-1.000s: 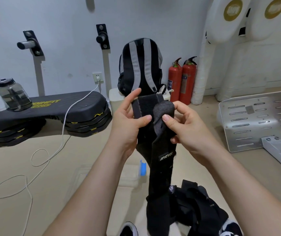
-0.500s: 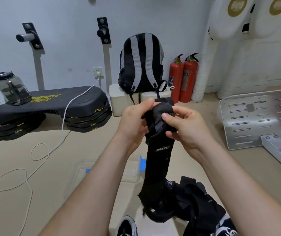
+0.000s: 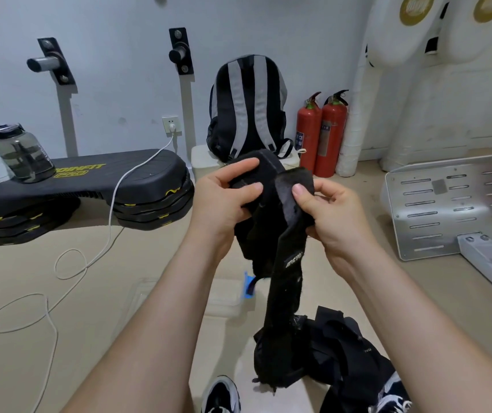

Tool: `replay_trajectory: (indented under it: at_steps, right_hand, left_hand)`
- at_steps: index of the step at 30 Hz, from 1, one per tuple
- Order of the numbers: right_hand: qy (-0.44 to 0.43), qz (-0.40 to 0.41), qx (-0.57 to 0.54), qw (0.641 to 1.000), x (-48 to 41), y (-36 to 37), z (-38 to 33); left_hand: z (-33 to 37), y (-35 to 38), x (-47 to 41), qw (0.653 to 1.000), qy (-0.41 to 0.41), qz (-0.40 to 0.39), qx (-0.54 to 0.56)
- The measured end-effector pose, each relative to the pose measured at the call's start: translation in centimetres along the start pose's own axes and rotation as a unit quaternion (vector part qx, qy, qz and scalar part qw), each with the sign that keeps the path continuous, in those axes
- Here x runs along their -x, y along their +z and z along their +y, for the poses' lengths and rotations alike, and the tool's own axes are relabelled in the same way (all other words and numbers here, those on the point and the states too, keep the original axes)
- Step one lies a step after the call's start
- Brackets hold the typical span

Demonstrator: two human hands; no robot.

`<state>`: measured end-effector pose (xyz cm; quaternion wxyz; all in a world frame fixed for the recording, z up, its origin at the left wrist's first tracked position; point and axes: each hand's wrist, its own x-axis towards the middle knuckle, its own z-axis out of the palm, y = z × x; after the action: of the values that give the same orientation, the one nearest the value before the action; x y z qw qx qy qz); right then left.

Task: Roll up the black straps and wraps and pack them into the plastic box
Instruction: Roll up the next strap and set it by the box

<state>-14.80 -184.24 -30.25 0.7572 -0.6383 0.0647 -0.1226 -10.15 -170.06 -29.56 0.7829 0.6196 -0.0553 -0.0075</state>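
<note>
Pinching the folded top of a long black fabric wrap (image 3: 286, 263), the left hand (image 3: 223, 201) and right hand (image 3: 325, 213) hold it chest-high; its tail hangs onto a black strap pile (image 3: 343, 347); the clear plastic box (image 3: 223, 302) sits on the floor below.

"OINFIT" yellow on blk step platform (image 3: 137, 177); wrap (image 3: 289, 281) logo illegible.

Light: we record even, diffuse indoor light, cool on the wall (image 3: 113, 40); soft shadows under the step platform (image 3: 75, 180).
Glare: mild sheen on the metal plate (image 3: 435, 210).
Distortion: we note wide-angle bowing at the edges; wall pegs (image 3: 51, 61) lean.
Detail: black wrap (image 3: 286, 263) crushed to near-featureless dark.
Focus: left hand (image 3: 223, 201) and right hand (image 3: 328, 213) sharp, corners soft.
</note>
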Motion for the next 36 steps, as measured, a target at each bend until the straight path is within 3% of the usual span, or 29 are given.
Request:
replay_trajectory:
  at_steps: [6, 14, 24, 36]
  right_hand:
    - [-0.028, -0.012, -0.028, 0.999, 0.0, 0.5, -0.1]
    - [-0.065, 0.028, 0.014, 0.997, -0.9, 0.9, 0.9]
    - [-0.157, 0.135, 0.14, 0.968, -1.2, 1.3, 1.7]
    - [-0.207, 0.145, 0.24, 0.937, -1.9, 0.7, 2.4]
  left_hand:
    - [-0.4, 0.4, 0.2, 0.998, 0.018, -0.033, -0.051]
    - [-0.6, 0.5, 0.5, 0.971, 0.113, -0.086, -0.191]
    - [-1.4, 1.6, 0.7, 0.965, 0.157, -0.099, -0.187]
    - [-1.4, 1.8, 1.2, 0.963, 0.148, -0.114, -0.192]
